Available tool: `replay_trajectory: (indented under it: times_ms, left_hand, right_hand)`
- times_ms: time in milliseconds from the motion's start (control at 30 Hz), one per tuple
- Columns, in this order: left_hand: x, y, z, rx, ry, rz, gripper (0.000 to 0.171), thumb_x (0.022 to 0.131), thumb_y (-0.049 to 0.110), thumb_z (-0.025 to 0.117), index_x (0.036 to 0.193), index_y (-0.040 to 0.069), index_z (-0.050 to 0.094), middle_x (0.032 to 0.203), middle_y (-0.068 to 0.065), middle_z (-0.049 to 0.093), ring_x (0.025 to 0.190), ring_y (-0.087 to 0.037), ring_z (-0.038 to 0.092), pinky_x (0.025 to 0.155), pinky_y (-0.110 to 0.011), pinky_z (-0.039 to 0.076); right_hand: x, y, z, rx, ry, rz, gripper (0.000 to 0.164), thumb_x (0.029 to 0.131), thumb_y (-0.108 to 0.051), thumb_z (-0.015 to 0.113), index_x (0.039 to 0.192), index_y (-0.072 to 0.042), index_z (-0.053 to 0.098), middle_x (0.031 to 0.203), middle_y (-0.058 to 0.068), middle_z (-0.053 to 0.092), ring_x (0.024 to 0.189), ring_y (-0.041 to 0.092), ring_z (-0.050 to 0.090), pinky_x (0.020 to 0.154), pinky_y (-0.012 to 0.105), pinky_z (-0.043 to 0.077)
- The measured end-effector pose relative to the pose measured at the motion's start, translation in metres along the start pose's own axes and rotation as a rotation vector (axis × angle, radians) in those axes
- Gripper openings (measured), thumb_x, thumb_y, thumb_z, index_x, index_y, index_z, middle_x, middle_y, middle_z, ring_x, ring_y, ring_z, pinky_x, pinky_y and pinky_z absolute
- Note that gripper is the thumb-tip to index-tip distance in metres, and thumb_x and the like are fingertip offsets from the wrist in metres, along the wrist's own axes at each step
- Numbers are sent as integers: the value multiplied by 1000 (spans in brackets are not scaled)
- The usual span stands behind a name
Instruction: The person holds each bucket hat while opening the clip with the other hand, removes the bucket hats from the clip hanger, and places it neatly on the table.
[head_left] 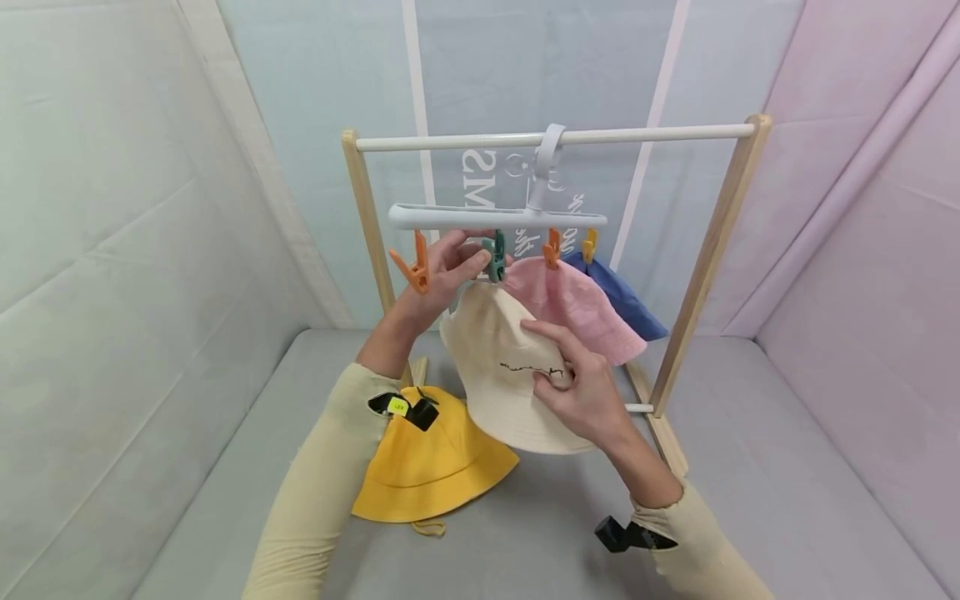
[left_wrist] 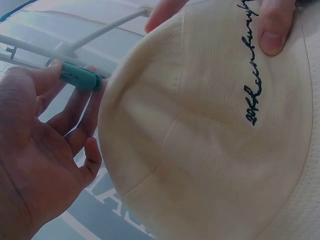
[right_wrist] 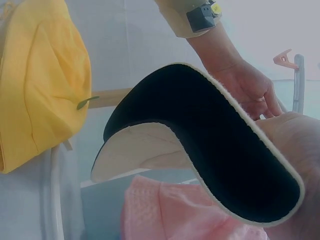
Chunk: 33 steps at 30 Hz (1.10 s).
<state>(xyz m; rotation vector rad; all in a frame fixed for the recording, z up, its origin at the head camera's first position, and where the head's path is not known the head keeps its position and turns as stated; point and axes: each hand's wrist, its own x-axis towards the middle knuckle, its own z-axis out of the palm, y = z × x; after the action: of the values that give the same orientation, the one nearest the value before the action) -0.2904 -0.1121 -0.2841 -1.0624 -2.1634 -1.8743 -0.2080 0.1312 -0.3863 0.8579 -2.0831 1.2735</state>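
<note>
My left hand (head_left: 437, 283) pinches a green clothespin (head_left: 496, 258) under the bar of a pale hanger (head_left: 465, 218). Directly below it is a cream cap (head_left: 483, 358) with dark stitched script, its crown up against the clothespin's lower end. Whether the clothespin bites the fabric I cannot tell. My right hand (head_left: 583, 390) grips the cap's front, thumb and fingers on the lettered panel. Seen in the right wrist view, the cap's brim (right_wrist: 215, 145) shows a dark underside. In the left wrist view, the left hand (left_wrist: 45, 145) holds the clothespin (left_wrist: 80, 76) beside the crown.
A pink hat (head_left: 592, 312) hangs from an orange clothespin (head_left: 552, 248), a blue one (head_left: 628, 296) from a yellow clothespin (head_left: 590, 246). Another orange clothespin (head_left: 417, 265) dangles at left. The hanger hooks over a white rail (head_left: 660, 133) between wooden posts. A yellow hat (head_left: 427, 458) lies below.
</note>
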Motion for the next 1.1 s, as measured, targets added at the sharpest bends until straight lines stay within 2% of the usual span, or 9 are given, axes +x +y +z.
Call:
replay_trajectory:
  times_ms: [133, 300, 433, 533, 600, 733, 800, 933, 1100]
  left_hand:
    - [1, -2, 0, -3, -2, -14, 41, 115, 4, 50, 154, -7, 50, 139, -41, 67, 111, -4, 75, 109, -25, 60]
    - [2, -3, 2, -14, -8, -32, 43, 116, 3, 49, 157, -7, 48, 144, -45, 64, 113, -4, 75, 108, -24, 59]
    - [2, -1, 2, -23, -7, -39, 43, 116, 1, 48, 158, -8, 48, 145, -43, 66, 126, -33, 77, 112, -28, 58]
    - [2, 0, 3, -39, -8, -44, 44, 116, 1, 48, 159, -9, 47, 148, -44, 63, 138, -52, 68, 117, -30, 57]
    - [3, 0, 3, -40, -7, -45, 45, 116, 1, 48, 159, -9, 47, 149, -45, 63, 137, -46, 71, 118, -30, 56]
    - [3, 0, 3, -41, -3, -23, 45, 116, 1, 47, 160, -10, 47, 146, -44, 65, 121, -11, 78, 116, -30, 56]
    - [2, 0, 2, -48, -1, -9, 44, 116, 0, 47, 159, -11, 47, 143, -41, 69, 115, 0, 77, 115, -30, 56]
    - [1, 0, 0, -58, 0, 15, 44, 115, -1, 48, 157, -13, 48, 135, -31, 78, 112, 0, 78, 117, -31, 56]
    - [0, 1, -2, -67, -2, 22, 45, 114, -1, 47, 158, -13, 48, 136, -32, 77, 113, -2, 77, 116, -31, 56]
  right_hand:
    - [-1, 1, 0, 20, -1, 4, 68, 84, 19, 75, 147, -8, 68, 123, 19, 82, 93, 20, 76, 81, 12, 60]
    - [-2, 5, -2, 49, -10, 34, 69, 85, 20, 74, 148, -8, 68, 126, 21, 81, 96, 18, 75, 82, 14, 61]
    - [-2, 7, -4, 69, -17, 66, 69, 86, 20, 74, 149, -8, 67, 126, 23, 81, 98, 15, 75, 83, 14, 62]
    - [-2, 8, -5, 81, -18, 86, 69, 87, 20, 74, 150, -8, 67, 126, 23, 81, 100, 14, 75, 85, 15, 62]
    - [-3, 8, -6, 81, -16, 97, 69, 88, 19, 75, 150, -8, 67, 126, 22, 81, 100, 13, 74, 85, 15, 62]
    - [-3, 8, -8, 79, -15, 112, 68, 88, 18, 75, 150, -9, 68, 124, 21, 81, 99, 13, 73, 84, 16, 61]
    - [-3, 7, -8, 82, -13, 114, 68, 88, 18, 76, 150, -9, 68, 123, 22, 82, 98, 11, 72, 82, 16, 60]
    - [-3, 7, -10, 110, -12, 112, 67, 87, 18, 76, 149, -6, 68, 121, 24, 81, 98, 6, 71, 81, 16, 59]
    - [-3, 10, -12, 157, -26, 122, 66, 88, 18, 74, 149, -3, 66, 121, 27, 79, 99, 2, 71, 81, 15, 60]
